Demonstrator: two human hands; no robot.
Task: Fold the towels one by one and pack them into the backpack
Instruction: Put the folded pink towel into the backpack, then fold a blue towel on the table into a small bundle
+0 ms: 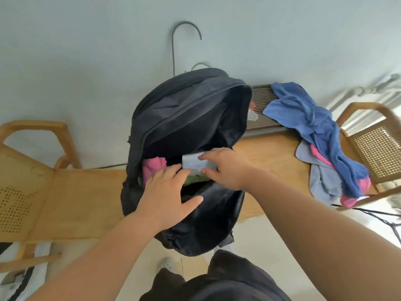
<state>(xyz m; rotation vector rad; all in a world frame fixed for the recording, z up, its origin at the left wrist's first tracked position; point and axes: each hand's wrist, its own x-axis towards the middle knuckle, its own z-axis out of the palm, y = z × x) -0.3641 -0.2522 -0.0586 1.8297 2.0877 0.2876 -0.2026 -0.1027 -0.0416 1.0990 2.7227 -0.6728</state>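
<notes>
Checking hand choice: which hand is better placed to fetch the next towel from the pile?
Probably the right hand, which pinches the folded towel in the backpack: the towel pile lies on the table on its side. The left hand rests on the backpack's opening, farther from the pile.

A hooked metal rod (pixel 173 51) is seen at top centre; a cane chair (pixel 378 149) is placed at the right edge.

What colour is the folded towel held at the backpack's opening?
The folded towel is pale grey-blue; head view.
</notes>
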